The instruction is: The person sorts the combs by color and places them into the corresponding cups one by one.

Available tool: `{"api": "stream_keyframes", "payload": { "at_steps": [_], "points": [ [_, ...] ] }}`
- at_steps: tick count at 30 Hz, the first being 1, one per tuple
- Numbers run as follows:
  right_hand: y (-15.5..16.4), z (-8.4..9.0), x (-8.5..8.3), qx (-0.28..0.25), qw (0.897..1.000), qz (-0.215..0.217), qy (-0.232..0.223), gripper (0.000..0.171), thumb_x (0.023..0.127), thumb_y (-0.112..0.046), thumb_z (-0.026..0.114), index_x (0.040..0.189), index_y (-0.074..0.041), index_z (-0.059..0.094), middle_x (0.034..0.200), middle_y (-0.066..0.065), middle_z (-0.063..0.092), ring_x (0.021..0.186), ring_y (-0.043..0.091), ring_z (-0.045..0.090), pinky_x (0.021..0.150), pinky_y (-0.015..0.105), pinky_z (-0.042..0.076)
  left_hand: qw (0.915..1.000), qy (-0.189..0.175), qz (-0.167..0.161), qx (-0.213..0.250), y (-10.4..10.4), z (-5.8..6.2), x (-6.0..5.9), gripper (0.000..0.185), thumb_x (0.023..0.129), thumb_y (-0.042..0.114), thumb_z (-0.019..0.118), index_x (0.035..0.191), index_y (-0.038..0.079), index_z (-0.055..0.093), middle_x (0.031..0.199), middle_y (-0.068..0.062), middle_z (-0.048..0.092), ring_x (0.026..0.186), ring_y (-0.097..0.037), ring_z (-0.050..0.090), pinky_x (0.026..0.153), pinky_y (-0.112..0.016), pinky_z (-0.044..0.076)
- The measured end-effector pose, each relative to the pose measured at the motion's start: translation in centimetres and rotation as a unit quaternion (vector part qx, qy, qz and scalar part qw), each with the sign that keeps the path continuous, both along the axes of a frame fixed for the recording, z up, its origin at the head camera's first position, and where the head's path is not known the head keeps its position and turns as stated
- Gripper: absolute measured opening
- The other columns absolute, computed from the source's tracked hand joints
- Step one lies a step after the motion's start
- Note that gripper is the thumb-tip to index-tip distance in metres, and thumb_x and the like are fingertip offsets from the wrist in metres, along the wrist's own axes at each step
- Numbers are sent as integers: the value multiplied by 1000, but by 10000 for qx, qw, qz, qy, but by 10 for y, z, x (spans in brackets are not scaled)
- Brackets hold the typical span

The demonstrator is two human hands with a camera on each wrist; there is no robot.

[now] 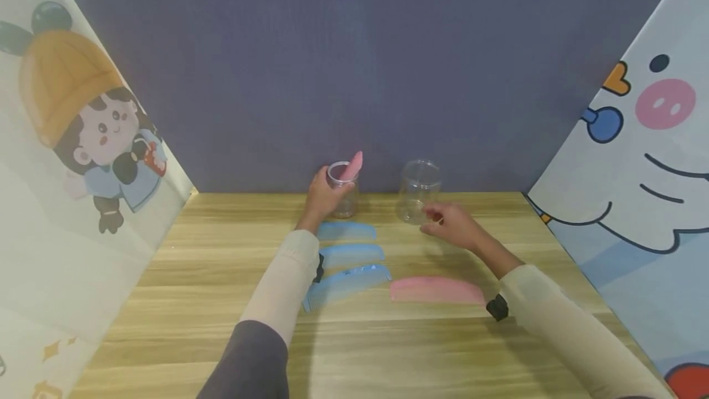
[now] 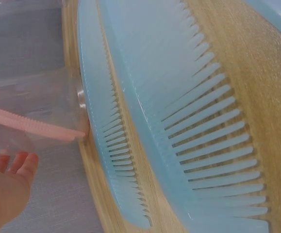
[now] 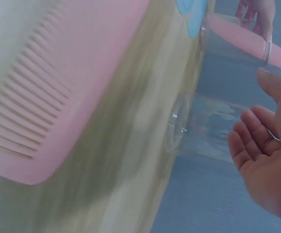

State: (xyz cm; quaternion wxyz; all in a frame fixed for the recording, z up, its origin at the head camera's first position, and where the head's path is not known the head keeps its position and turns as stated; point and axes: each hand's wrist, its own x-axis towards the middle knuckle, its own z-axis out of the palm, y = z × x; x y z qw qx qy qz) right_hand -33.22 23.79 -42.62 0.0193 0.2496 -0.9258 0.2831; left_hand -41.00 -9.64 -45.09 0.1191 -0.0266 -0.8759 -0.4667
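My left hand (image 1: 323, 199) grips a clear plastic jar (image 1: 346, 207) at the back of the table, with the thumb by its rim. Inside that jar a pink comb (image 1: 353, 166) leans, one end sticking out above the rim; the right wrist view shows its length through the wall. Just in front of a second clear jar (image 1: 416, 185) is my right hand (image 1: 455, 225), fingers loosely curled and holding nothing. No comb shows in this second jar, which stands upright. In the right wrist view the palm (image 3: 271, 179) faces the jar.
Several blue combs lie in a column near my left forearm: a back one (image 1: 349, 231), a middle one (image 1: 354, 254) and a front one (image 1: 350, 282). Another pink comb (image 1: 436, 290) lies to their right. A dark panel (image 1: 354, 79) rises behind the wooden table (image 1: 194, 300).
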Motion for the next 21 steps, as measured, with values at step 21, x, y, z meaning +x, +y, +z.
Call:
{"api": "stream_keyframes", "payload": {
  "at_steps": [21],
  "points": [
    [21, -36, 64, 298, 9974, 52, -649, 51, 88, -23, 80, 127, 5, 65, 115, 20, 71, 103, 32, 68, 87, 46, 60, 9999, -52, -47, 94, -2, 2, 1, 83, 87, 45, 78, 150, 7, 41, 148, -17, 51, 137, -34, 50, 117, -49, 42]
  ]
}}
